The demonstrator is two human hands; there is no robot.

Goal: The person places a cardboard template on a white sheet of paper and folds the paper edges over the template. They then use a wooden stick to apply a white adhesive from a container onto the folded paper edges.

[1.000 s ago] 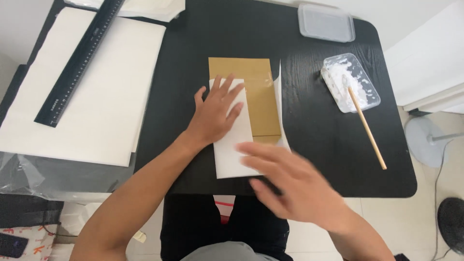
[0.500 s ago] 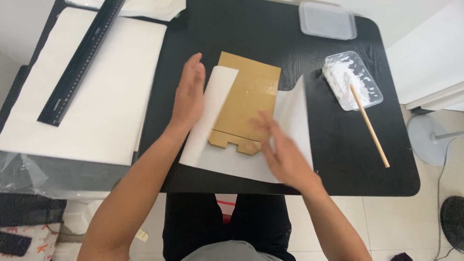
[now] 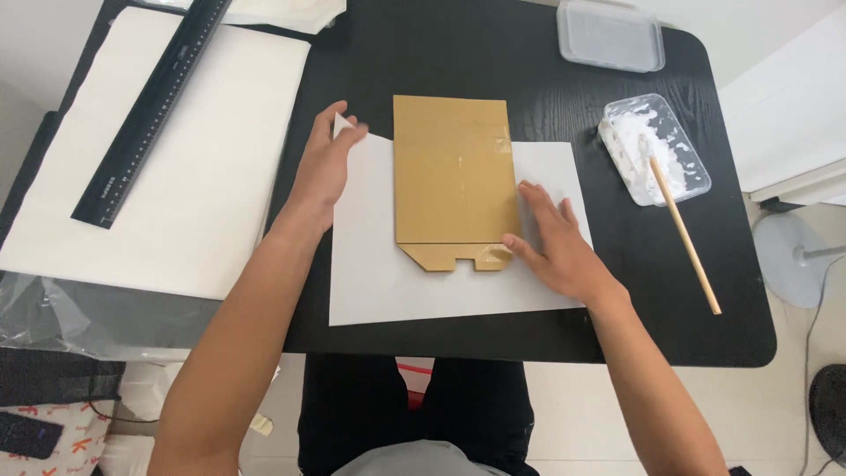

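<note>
Cardboard piece [image 3: 456,181]: flat brown card with a notched tab at its near end, lying on the white paper sheet in the middle of the table, long side running far to near.
White paper sheet [image 3: 423,282]: spread flat under the card, showing to the left, to the right and on the near side of it; its near edge lies close to the near rim of the table.
Left hand [image 3: 324,169]: you have it on the far left corner of the sheet, fingers bent over the paper's edge, which lifts a little there; whether you pinch the corner or only press it, you cannot tell from this view.
Right hand [image 3: 553,240]: spread flat, palm down, on the sheet just right of the card, with the thumb touching the card's near right corner by the tab; it grips nothing.
Hands to each other: well apart, one on each side of the card.
Table [image 3: 529,88]: black, wood-grained top carrying everything here.
Tray of white paste [image 3: 654,147]: clear plastic, far right of the sheet, apart from it.
Wooden stick [image 3: 686,236]: its far end rests in the tray, its near end lies on the table, slanting near and right.
Lid [image 3: 610,35]: clear, flat, at the far edge.
Black ruler [image 3: 152,110]: lies slanted on a large white board [image 3: 132,220] to the left.
</note>
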